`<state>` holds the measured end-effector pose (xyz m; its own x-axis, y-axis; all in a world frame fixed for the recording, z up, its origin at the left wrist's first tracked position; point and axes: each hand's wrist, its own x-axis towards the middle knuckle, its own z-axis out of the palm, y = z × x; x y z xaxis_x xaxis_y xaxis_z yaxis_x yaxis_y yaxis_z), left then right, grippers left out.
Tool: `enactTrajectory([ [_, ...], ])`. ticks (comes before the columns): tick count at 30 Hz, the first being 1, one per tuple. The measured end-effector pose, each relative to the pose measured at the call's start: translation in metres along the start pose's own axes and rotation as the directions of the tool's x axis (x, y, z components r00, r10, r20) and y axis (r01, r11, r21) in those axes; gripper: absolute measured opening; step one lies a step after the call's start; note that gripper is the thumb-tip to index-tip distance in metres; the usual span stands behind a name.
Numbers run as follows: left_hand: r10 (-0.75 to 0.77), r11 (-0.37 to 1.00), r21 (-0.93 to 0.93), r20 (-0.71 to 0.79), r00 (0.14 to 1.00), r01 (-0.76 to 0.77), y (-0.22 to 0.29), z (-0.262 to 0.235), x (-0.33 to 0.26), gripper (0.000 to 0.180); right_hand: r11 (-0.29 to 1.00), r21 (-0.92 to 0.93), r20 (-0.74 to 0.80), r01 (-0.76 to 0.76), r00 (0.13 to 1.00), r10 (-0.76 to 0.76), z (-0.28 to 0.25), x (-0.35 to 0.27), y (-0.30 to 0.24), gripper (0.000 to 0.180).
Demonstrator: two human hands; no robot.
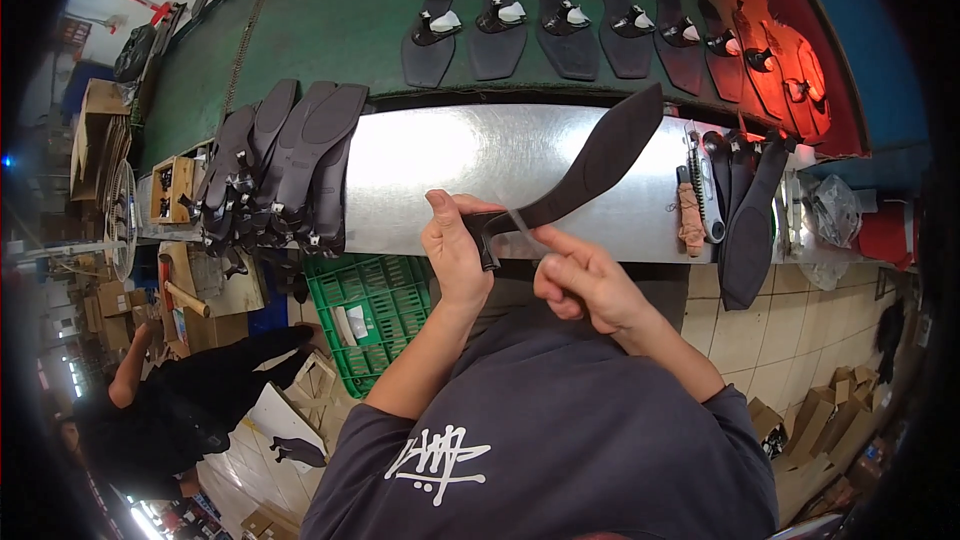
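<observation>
A dark sandal (607, 152) with a long flat sole is held above the metal work surface, its broad end pointing up to the right. My left hand (458, 245) is closed around the narrow strap end, thumb up, with a black strap bent below the fingers. Beside it, my right hand (590, 285) has its fingers curled and the index finger stretched toward the sandal. A thin translucent strip (520, 224) runs from that fingertip across the sandal's narrow part. The grip on the strip is partly hidden.
Dark sandals (325, 130) are piled on the left of the metal surface (420, 155). A wrapped-handle tool (690, 215) and more soles (752, 230) lie right. Behind, sandals with white pieces (567, 25) line the green belt (330, 15). A green crate (370, 315) stands lower left; a person (190, 400) is beyond.
</observation>
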<state>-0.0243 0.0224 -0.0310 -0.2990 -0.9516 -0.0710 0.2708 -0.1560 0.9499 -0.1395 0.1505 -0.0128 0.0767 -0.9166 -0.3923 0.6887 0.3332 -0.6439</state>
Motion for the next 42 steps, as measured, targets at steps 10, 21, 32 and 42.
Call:
enactTrajectory([
  [10, -0.154, 0.987, 0.057, 0.033, 0.988, 0.152, 0.012, -0.004, 0.006, 0.09, 0.103, -0.943, 0.152, 0.318, 0.681, -0.716, 0.002, 0.006, 0.006, 0.018],
  [21, -0.56, 0.615, -0.521, 0.239, 0.793, 0.591, 0.014, -0.006, 0.03, 0.057, 0.101, -0.903, 0.24, 0.419, 0.683, -0.69, 0.019, 0.0, 0.008, 0.014],
  [32, -0.585, 0.417, -0.616, 0.38, 0.717, 0.668, -0.018, 0.0, 0.013, 0.045, 0.11, -0.972, 0.072, 0.208, 0.707, -0.703, 0.018, 0.008, 0.009, 0.007],
  [42, -0.633, 0.597, -0.319, 0.376, 0.677, 0.736, -0.001, 0.004, 0.021, 0.066, 0.136, -0.971, 0.062, 0.194, 0.763, -0.644, 0.013, 0.006, 0.014, 0.009],
])
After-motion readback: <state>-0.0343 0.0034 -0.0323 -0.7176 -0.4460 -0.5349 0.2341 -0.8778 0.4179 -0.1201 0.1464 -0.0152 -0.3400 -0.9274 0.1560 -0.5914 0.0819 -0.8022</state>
